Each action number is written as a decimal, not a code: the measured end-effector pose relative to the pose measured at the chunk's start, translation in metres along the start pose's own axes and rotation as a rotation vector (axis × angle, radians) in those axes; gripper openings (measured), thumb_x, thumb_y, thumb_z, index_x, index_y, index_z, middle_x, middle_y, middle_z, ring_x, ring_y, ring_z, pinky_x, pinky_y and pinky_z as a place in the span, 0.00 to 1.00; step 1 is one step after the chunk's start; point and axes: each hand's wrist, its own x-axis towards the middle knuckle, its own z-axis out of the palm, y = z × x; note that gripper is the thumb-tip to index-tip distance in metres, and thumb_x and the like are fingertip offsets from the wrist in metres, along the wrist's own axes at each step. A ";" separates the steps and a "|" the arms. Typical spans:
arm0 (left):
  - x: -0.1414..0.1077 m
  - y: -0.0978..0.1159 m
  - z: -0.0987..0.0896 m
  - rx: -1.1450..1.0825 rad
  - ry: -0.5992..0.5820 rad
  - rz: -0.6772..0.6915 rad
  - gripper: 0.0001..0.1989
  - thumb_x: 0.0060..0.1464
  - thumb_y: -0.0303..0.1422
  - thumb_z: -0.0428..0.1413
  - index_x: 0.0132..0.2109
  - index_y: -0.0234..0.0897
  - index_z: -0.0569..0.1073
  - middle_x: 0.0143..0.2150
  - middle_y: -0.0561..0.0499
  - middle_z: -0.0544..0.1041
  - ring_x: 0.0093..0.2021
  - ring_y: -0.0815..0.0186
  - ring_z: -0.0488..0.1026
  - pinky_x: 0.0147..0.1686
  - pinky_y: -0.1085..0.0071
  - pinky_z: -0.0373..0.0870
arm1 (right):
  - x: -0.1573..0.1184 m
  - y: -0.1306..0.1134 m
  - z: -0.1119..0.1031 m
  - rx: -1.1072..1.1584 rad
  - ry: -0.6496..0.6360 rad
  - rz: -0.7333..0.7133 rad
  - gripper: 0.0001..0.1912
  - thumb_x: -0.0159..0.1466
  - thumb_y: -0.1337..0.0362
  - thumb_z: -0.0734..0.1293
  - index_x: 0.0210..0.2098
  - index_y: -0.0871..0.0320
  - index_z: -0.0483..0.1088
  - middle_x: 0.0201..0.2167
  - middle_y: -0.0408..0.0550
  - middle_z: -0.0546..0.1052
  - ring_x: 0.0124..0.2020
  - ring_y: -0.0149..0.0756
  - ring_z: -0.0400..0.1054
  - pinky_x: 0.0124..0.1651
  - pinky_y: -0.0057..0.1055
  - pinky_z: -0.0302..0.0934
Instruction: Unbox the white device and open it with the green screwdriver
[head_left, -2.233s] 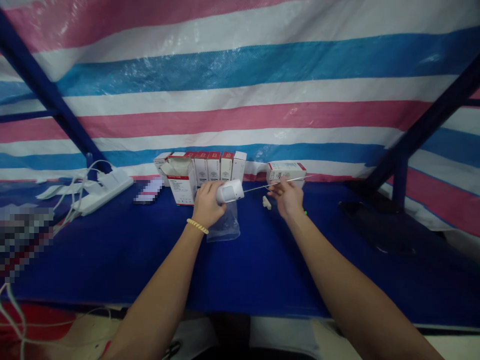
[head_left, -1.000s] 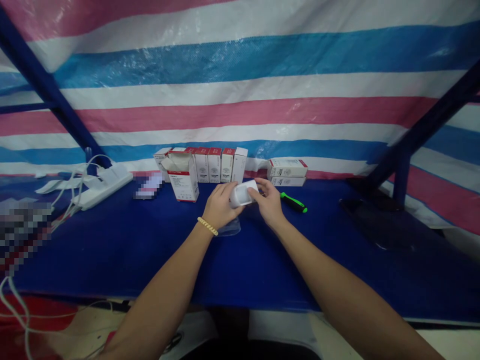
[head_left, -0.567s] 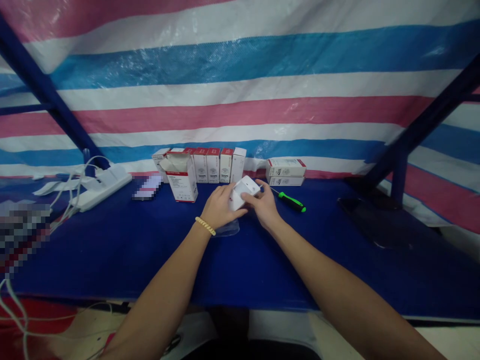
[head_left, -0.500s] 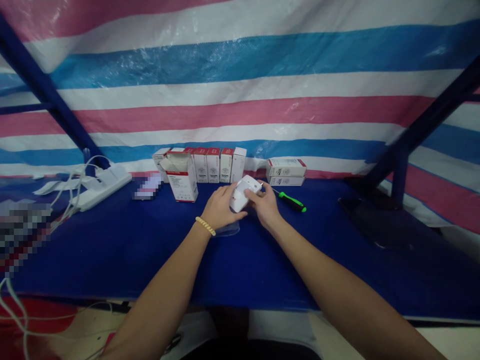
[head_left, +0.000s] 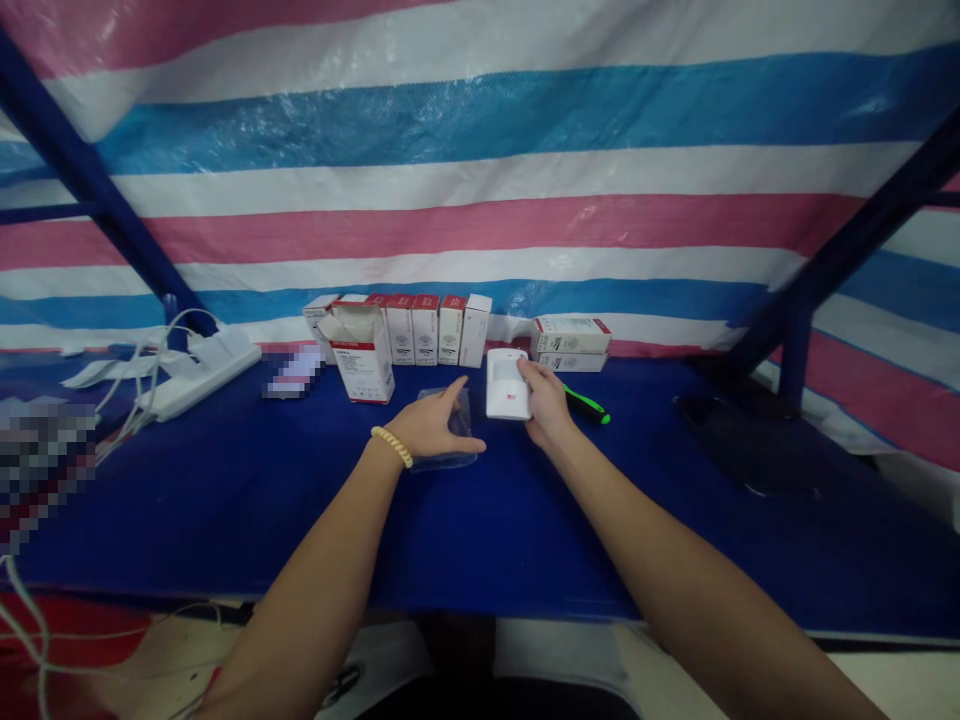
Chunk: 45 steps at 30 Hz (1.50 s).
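Note:
A white motion sensor (head_left: 508, 388) with a small red mark is held upright in my right hand (head_left: 549, 402), thumb across its front. To its left, my left hand (head_left: 433, 424) has thumb and fingers spread apart, over a clear plastic tray (head_left: 459, 458) lying on the blue table. Part of that tray is hidden beneath the hand; I cannot tell whether they touch. Just beyond my right hand lies a green and black screwdriver (head_left: 587, 403), its shaft out of sight. An opened white and red box (head_left: 364, 365) stands behind my left hand.
Several white and red boxes (head_left: 425, 332) stand in a row at the back, and two more (head_left: 572, 343) are stacked to their right. A white power strip (head_left: 201, 378) with cables is at the left. A dark flat object (head_left: 746, 445) lies at the right.
My left hand has let go of the motion sensor and moved left, fingers opening over the plastic tray. My right hand has shifted slightly right, turning the sensor upright.

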 end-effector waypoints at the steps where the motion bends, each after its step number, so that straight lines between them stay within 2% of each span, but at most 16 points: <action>1: 0.000 -0.002 0.001 0.046 -0.006 -0.018 0.51 0.38 0.52 0.64 0.65 0.33 0.57 0.50 0.35 0.75 0.48 0.46 0.74 0.45 0.55 0.69 | 0.000 -0.001 -0.001 -0.003 0.001 -0.014 0.18 0.46 0.53 0.74 0.30 0.56 0.67 0.23 0.42 0.75 0.26 0.35 0.69 0.30 0.33 0.65; 4: 0.001 -0.004 0.003 0.201 0.042 0.001 0.39 0.40 0.42 0.65 0.59 0.34 0.66 0.52 0.35 0.73 0.50 0.44 0.72 0.48 0.51 0.69 | -0.002 -0.006 -0.003 -0.118 -0.118 -0.018 0.18 0.45 0.53 0.75 0.31 0.56 0.72 0.24 0.42 0.75 0.25 0.33 0.68 0.28 0.31 0.62; 7: 0.002 -0.004 -0.002 0.321 0.227 0.035 0.31 0.45 0.24 0.56 0.59 0.34 0.65 0.52 0.37 0.73 0.51 0.48 0.72 0.50 0.52 0.69 | -0.009 -0.010 -0.005 -0.301 -0.320 0.057 0.17 0.45 0.54 0.75 0.32 0.56 0.75 0.24 0.44 0.76 0.23 0.32 0.67 0.26 0.31 0.60; 11: 0.004 0.000 -0.008 0.237 0.435 0.038 0.28 0.46 0.17 0.48 0.55 0.31 0.67 0.53 0.37 0.72 0.54 0.53 0.70 0.52 0.55 0.69 | -0.016 -0.006 -0.005 -0.572 -0.481 0.053 0.19 0.46 0.53 0.75 0.33 0.57 0.74 0.21 0.46 0.75 0.20 0.33 0.66 0.23 0.30 0.56; 13: 0.004 0.005 -0.008 0.090 0.385 0.160 0.27 0.45 0.17 0.48 0.54 0.34 0.68 0.52 0.41 0.72 0.54 0.57 0.70 0.55 0.58 0.68 | -0.018 0.000 -0.005 -0.685 -0.510 0.006 0.21 0.46 0.52 0.75 0.35 0.57 0.71 0.18 0.43 0.73 0.18 0.32 0.64 0.21 0.29 0.53; 15: 0.004 0.011 -0.005 -0.041 0.244 0.278 0.28 0.45 0.20 0.51 0.55 0.37 0.67 0.53 0.45 0.73 0.53 0.59 0.71 0.56 0.59 0.67 | -0.020 0.005 -0.005 -0.754 -0.518 -0.062 0.21 0.49 0.53 0.73 0.37 0.56 0.67 0.16 0.39 0.71 0.16 0.31 0.62 0.20 0.28 0.51; 17: 0.003 0.017 -0.001 -0.099 0.125 0.313 0.31 0.44 0.26 0.57 0.58 0.37 0.65 0.56 0.44 0.71 0.54 0.57 0.70 0.56 0.58 0.67 | -0.021 0.008 -0.006 -0.817 -0.494 -0.154 0.18 0.53 0.54 0.70 0.38 0.56 0.65 0.17 0.38 0.71 0.17 0.31 0.62 0.22 0.28 0.52; 20: 0.002 0.025 0.003 -0.101 0.048 0.275 0.40 0.42 0.39 0.64 0.62 0.38 0.62 0.61 0.41 0.65 0.56 0.52 0.68 0.57 0.54 0.65 | -0.021 0.004 -0.007 -0.948 -0.442 -0.301 0.12 0.56 0.60 0.65 0.40 0.56 0.65 0.21 0.40 0.74 0.22 0.33 0.67 0.27 0.29 0.56; 23: 0.001 0.029 0.004 -0.054 -0.020 0.234 0.50 0.36 0.48 0.67 0.65 0.39 0.58 0.61 0.40 0.65 0.57 0.49 0.67 0.56 0.52 0.64 | -0.016 -0.012 -0.010 -1.073 -0.450 -0.429 0.12 0.54 0.66 0.64 0.39 0.56 0.68 0.26 0.43 0.77 0.28 0.34 0.71 0.35 0.32 0.61; 25: 0.001 0.030 0.006 0.008 -0.053 0.213 0.55 0.34 0.50 0.68 0.66 0.38 0.55 0.61 0.38 0.65 0.59 0.47 0.65 0.57 0.51 0.62 | -0.008 -0.027 -0.015 -1.171 -0.356 -0.472 0.12 0.52 0.67 0.64 0.38 0.56 0.70 0.29 0.45 0.78 0.33 0.36 0.72 0.40 0.34 0.63; 29: 0.003 0.033 0.013 0.134 -0.109 0.232 0.53 0.37 0.52 0.66 0.66 0.37 0.55 0.60 0.38 0.67 0.59 0.47 0.65 0.57 0.52 0.61 | 0.017 -0.056 -0.041 -1.473 0.128 -0.317 0.17 0.50 0.59 0.68 0.39 0.59 0.74 0.37 0.58 0.78 0.43 0.50 0.72 0.42 0.41 0.64; 32: 0.005 0.035 0.017 0.198 -0.103 0.247 0.47 0.41 0.51 0.65 0.64 0.36 0.59 0.55 0.39 0.70 0.56 0.49 0.66 0.54 0.54 0.62 | 0.038 -0.062 -0.064 -1.612 0.075 0.005 0.19 0.45 0.57 0.71 0.35 0.60 0.75 0.36 0.61 0.77 0.42 0.53 0.72 0.38 0.42 0.66; 35: 0.005 0.031 0.010 0.224 0.013 0.223 0.43 0.41 0.50 0.65 0.61 0.36 0.63 0.53 0.40 0.70 0.53 0.49 0.67 0.51 0.54 0.64 | 0.050 -0.058 -0.078 -1.597 -0.009 0.119 0.15 0.44 0.61 0.73 0.31 0.61 0.77 0.33 0.60 0.78 0.38 0.51 0.74 0.36 0.41 0.66; 39: 0.002 0.013 -0.011 0.188 0.257 0.158 0.32 0.42 0.42 0.64 0.54 0.36 0.69 0.50 0.43 0.70 0.50 0.53 0.69 0.51 0.57 0.66 | 0.045 -0.059 -0.077 -1.487 -0.027 -0.033 0.19 0.51 0.61 0.70 0.42 0.59 0.76 0.37 0.56 0.78 0.38 0.44 0.73 0.36 0.36 0.66; 42: -0.002 -0.004 -0.022 0.165 0.306 0.061 0.30 0.38 0.36 0.64 0.51 0.36 0.69 0.46 0.46 0.71 0.45 0.56 0.71 0.48 0.58 0.69 | 0.035 -0.066 -0.070 -1.085 -0.135 -0.164 0.21 0.54 0.58 0.70 0.46 0.58 0.75 0.31 0.50 0.77 0.25 0.33 0.68 0.25 0.30 0.62; 45: -0.005 -0.015 -0.025 0.140 0.286 -0.063 0.29 0.37 0.35 0.63 0.49 0.34 0.69 0.45 0.45 0.72 0.43 0.55 0.72 0.44 0.57 0.71 | 0.028 -0.067 -0.062 -0.603 -0.204 -0.209 0.23 0.48 0.58 0.74 0.42 0.59 0.74 0.23 0.45 0.74 0.18 0.28 0.63 0.17 0.26 0.53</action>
